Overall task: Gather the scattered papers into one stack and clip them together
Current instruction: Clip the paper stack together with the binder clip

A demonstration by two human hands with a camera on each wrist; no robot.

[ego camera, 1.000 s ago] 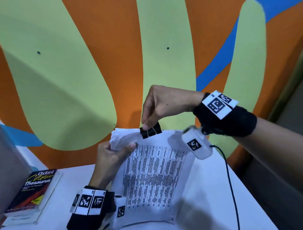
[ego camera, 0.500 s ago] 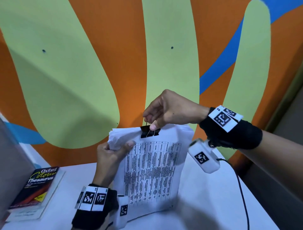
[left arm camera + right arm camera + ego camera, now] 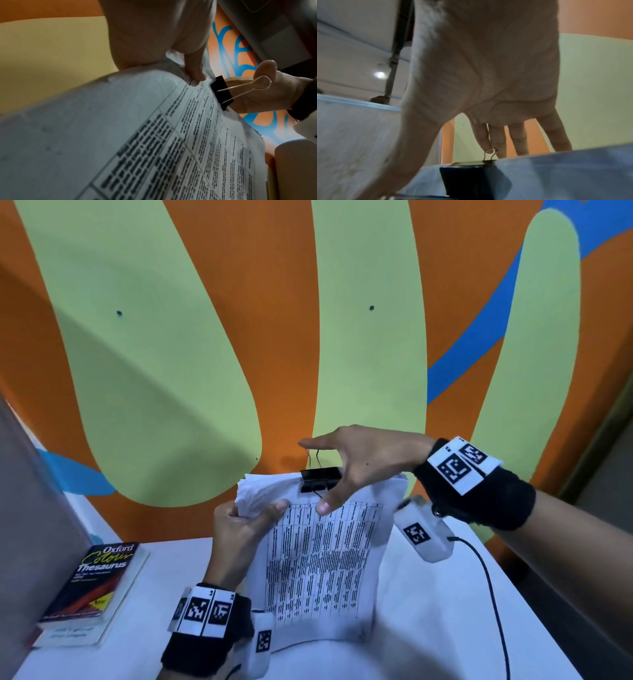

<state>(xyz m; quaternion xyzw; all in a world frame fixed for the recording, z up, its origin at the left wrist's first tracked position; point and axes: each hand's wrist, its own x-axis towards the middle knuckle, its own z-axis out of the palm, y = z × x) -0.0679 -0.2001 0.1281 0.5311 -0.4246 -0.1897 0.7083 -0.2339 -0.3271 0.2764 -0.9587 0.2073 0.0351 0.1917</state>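
Note:
A stack of printed papers (image 3: 318, 570) stands upright with its lower edge on the white table (image 3: 428, 611). My left hand (image 3: 239, 522) grips its upper left corner, thumb on the front sheet (image 3: 195, 67). A black binder clip (image 3: 320, 479) is clamped on the top edge of the stack (image 3: 154, 135); its wire handle (image 3: 248, 86) sticks out. My right hand (image 3: 356, 460) hovers over the clip (image 3: 464, 174) with straight fingers behind the wire handle (image 3: 489, 154) and the thumb tip touching the front sheet. It holds nothing.
An Oxford Colour Thesaurus (image 3: 99, 577) lies on another book at the table's left. A grey slab (image 3: 27, 508) rises at the far left edge. A black cable (image 3: 493, 594) runs down the table's right side. The painted wall is close behind.
My right hand, which pinched the binder clip on the stack's top edge, has let it go and spread its fingers. The clip stays clamped on the papers. The left hand keeps its grip.

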